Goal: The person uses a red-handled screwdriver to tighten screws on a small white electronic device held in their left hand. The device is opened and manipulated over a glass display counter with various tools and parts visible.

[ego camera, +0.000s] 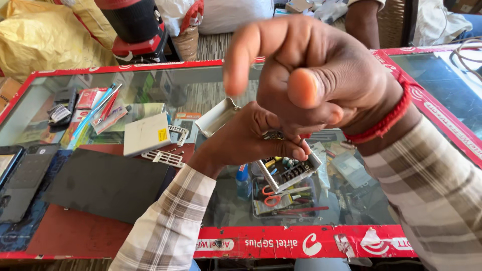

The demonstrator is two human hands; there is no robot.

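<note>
Red-edged glass counter (75, 70) fills the view, with stock visible beneath the pane.

Far left: two dark phones (22, 175) lie flat, side by side, on the counter. Beside them lies one black rectangular mat (105, 183). Above the mat, one small white box (146, 133) with a yellow sticker, lying flat. Just right of it, two white plastic brackets (163, 157), one at the box's edge, one below it. Under the glass at upper left, one bundle of pens and slim tools (103, 108).

Centre: the left hand (246, 143) grasps an opened white metal casing (288, 173), fingers wrapped over its top edge, thumb along the near side. The casing is held tilted just above the glass, at counter centre. It is a shallow, light-coloured tray-like shell; inside, a circuit board with coloured components and a dark terminal strip shows. One raised end flap projects up-left past the knuckles. The far half is hidden by both hands.

Below the glass, under the casing: one pair of orange-handled scissors (273, 195) and one blue-capped bottle (243, 181).

Right: the right hand (311, 75) is raised close to the camera, clenched, forefinger hooked, thumb pressed across the fingers. It appears to hold nothing, though blur prevents certainty. One red thread band (386, 120) circles its wrist.
</note>
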